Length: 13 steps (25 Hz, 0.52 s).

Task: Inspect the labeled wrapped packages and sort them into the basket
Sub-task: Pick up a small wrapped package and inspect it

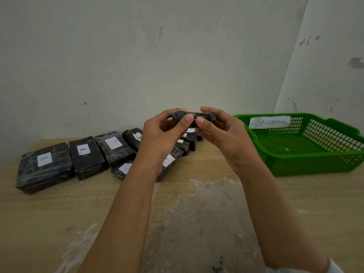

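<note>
Both hands hold one small black wrapped package (194, 117) up above the table, edge-on to me, its label not visible. My left hand (163, 133) grips its left end and my right hand (220, 131) its right end, thumbs on the near side. Below and to the left lie several black wrapped packages with white labels: one marked B (44, 164) at the far left, then A (85, 156), then another B (114, 148); more are partly hidden behind my hands. A green plastic basket (307, 164) with an "ABNORMAL" label (269, 121) stands at the right and looks empty.
The wooden table (197, 213) has a worn grey patch in the middle near me. A pale wall (137, 56) rises right behind the packages and basket, meeting a second wall at the right corner.
</note>
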{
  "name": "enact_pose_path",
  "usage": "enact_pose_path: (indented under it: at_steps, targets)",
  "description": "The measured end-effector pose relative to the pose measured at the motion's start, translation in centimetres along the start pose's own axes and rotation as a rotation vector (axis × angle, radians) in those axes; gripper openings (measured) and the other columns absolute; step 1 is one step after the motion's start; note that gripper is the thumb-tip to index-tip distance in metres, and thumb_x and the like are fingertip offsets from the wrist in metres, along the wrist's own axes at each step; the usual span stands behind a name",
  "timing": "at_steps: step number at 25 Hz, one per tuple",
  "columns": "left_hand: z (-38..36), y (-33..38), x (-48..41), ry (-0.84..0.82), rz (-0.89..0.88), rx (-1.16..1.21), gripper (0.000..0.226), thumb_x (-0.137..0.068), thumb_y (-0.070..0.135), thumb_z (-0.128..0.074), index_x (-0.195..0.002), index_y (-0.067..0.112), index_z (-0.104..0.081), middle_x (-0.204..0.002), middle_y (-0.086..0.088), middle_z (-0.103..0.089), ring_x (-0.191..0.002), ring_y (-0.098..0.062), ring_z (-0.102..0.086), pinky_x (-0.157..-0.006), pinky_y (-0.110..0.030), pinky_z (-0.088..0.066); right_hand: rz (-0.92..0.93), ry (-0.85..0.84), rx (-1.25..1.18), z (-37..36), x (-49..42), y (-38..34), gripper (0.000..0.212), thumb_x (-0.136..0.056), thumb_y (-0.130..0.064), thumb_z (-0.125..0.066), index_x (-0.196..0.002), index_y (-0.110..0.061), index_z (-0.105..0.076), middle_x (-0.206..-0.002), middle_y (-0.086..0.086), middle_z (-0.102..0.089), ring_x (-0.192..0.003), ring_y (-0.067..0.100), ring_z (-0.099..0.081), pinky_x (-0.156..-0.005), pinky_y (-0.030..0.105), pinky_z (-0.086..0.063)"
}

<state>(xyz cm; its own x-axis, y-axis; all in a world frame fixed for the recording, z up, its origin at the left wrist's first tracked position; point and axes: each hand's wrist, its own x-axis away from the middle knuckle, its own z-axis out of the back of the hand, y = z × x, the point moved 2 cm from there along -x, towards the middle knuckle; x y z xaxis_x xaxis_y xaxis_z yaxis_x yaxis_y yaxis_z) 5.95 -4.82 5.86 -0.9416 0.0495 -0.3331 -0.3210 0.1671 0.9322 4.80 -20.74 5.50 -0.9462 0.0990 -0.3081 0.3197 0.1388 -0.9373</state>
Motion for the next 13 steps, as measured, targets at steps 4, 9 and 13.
enact_pose_path:
  at_steps: [4, 9, 13]
  targets:
    - [-0.16, -0.19, -0.07, 0.045, 0.007, 0.013, 0.021, -0.088, 0.023, -0.076, -0.109, 0.017, -0.076, -0.101, -0.006, -0.079, -0.102, -0.021, -0.075, -0.1, -0.037, -0.057, -0.04, -0.018, -0.109, 0.13, -0.01, -0.04, 0.038, -0.091, -0.015, -0.071, -0.128, -0.009, -0.064, -0.109, 0.004, -0.076, -0.103, 0.015, -0.073, -0.089, 0.027, -0.06]
    - [-0.16, 0.04, -0.13, 0.004, 0.089, 0.03, 0.062, -0.07, 0.042, -0.079, -0.127, 0.02, -0.066, -0.104, -0.003, -0.079, -0.102, -0.018, -0.075, -0.095, -0.03, -0.058, 0.011, -0.012, -0.039, 0.75, -0.12, -0.19, 0.032, -0.092, -0.009, -0.07, -0.123, -0.007, -0.067, -0.113, 0.011, -0.076, -0.104, 0.018, -0.073, -0.091, 0.027, -0.059]
    - [-0.06, -0.21, -0.3, -0.022, 0.105, 0.043, 0.045, -0.081, 0.024, -0.079, -0.124, 0.012, -0.069, -0.111, -0.005, -0.076, -0.101, -0.016, -0.074, -0.086, -0.024, -0.058, 0.038, -0.028, 0.006, 0.75, -0.1, -0.23, 0.039, -0.091, -0.007, -0.071, -0.129, -0.01, -0.064, -0.119, 0.008, -0.074, -0.108, 0.016, -0.072, -0.088, 0.025, -0.059]
